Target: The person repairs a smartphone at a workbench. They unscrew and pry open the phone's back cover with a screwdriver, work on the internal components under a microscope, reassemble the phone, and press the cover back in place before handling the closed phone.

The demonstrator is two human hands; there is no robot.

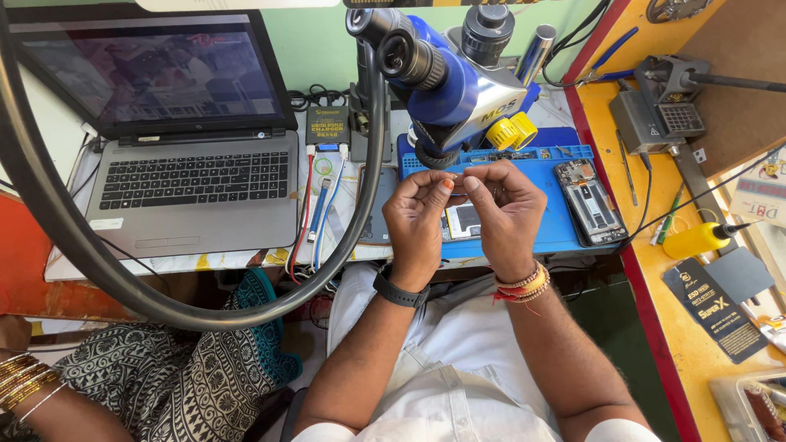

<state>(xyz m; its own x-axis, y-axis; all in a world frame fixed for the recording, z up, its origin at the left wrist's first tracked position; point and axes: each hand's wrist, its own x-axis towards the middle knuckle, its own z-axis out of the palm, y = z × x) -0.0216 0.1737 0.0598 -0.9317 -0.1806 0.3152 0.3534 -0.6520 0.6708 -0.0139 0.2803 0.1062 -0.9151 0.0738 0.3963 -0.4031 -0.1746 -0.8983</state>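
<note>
Both hands pinching one tiny part right under the microscope.

The tiny part point(458, 178) is too small to make out. The left hand point(416, 217) and right hand point(506, 209) each have a narrow fingertip grip on it, holding it above the blue mat point(544, 196) on the counter point(246, 260). The blue microscope point(450, 78) sits just behind, an opened phone point(591, 202) lies on the mat to the right, a laptop point(192, 176) sits to the left, and a yellow bottle point(696, 239) stands further right.
</note>
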